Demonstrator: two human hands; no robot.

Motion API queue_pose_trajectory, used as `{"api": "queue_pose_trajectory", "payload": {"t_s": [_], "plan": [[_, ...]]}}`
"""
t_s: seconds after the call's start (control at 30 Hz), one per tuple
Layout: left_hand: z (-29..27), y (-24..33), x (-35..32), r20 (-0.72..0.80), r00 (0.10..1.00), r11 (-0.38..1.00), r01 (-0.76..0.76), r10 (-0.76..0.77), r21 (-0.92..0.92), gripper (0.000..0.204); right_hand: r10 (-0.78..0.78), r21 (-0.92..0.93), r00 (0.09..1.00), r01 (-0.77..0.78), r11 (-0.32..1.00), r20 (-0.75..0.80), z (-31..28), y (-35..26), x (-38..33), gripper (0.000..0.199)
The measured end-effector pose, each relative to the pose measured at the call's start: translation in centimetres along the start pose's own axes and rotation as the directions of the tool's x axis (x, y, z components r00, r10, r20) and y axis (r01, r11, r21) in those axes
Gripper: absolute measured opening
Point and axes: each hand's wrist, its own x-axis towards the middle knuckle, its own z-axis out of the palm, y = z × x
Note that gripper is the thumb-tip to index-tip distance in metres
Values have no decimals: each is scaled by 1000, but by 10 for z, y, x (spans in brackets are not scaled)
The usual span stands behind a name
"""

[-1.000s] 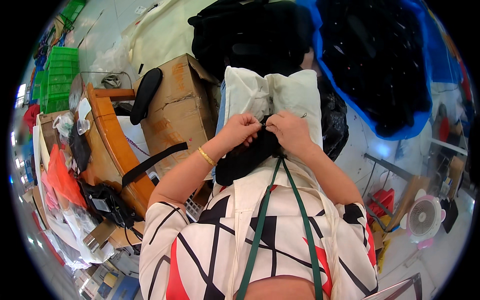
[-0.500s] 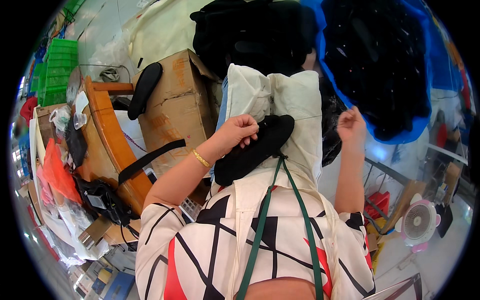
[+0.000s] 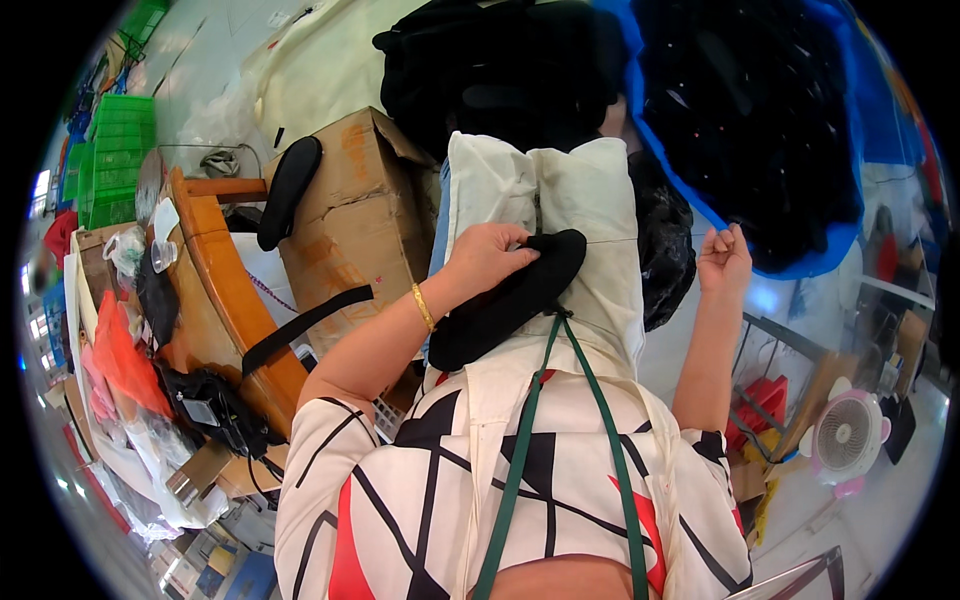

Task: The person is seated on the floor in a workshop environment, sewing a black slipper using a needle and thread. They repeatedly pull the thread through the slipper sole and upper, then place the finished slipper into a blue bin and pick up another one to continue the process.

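Note:
My left hand grips the upper end of a black padded, curved piece that lies across a cream cloth on my lap. A gold bracelet sits on that wrist. Off to the right, my right hand is raised in the air, away from the piece. Its fingers are curled in and I see nothing in them. Two green straps run down from the black piece over my patterned top.
A worn cardboard box stands to the left, beside an orange wooden frame with black straps and bags. Green crates are far left. A blue tub of black pieces is ahead right, a pink fan lower right.
Both hands were together on the black piece. My right hand has let go and swung out to the right and up. My left hand keeps its hold.

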Motion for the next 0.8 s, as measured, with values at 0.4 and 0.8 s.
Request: {"api": "queue_pose_trajectory", "payload": {"t_s": [0.4, 0.8], "plan": [[6, 7, 3, -97, 975, 969, -183, 200, 166, 20, -417, 33, 885, 432, 901, -207, -80, -121, 27, 4], [-9, 24, -7, -129, 987, 995, -99, 97, -9, 16, 203, -461, 462, 886, -53, 864, 44, 72, -82, 14]]}}
